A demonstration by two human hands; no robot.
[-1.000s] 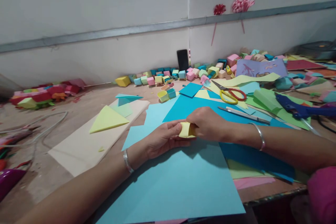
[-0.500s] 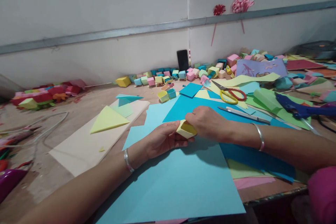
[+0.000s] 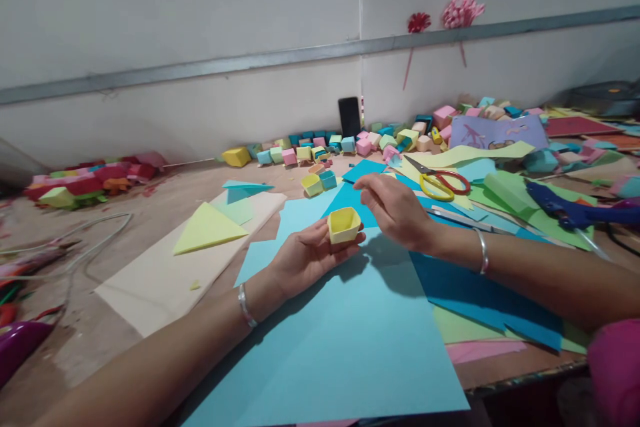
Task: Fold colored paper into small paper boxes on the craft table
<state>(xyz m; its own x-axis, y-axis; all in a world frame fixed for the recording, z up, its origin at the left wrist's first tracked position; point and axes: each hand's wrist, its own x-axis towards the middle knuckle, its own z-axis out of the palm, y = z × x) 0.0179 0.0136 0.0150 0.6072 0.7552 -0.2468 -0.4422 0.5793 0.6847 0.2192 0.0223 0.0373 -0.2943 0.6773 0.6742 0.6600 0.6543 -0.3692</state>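
My left hand [image 3: 306, 259] holds a small yellow paper box [image 3: 343, 224] between thumb and fingertips, its open top facing up. Just right of the box and a little above it, my right hand [image 3: 395, 208] hovers with its fingers loosely curled and nothing in them; it does not touch the box. Both hands are over a large light blue sheet [image 3: 345, 340] that lies on a darker blue sheet [image 3: 480, 287]. Each wrist wears a silver bangle.
Yellow-handled scissors [image 3: 440, 180] and a blue glue gun [image 3: 570, 208] lie right of my hands. Many small coloured paper boxes [image 3: 320, 147] line the wall beside a black phone [image 3: 349, 117]. A yellow paper triangle [image 3: 207, 228] rests on a cream sheet [image 3: 150, 280]. Cables [image 3: 75, 240] lie at left.
The folded yellow piece has been opened into a box. My right hand let go of it and lifted up and to the right, while my left hand raised the box.
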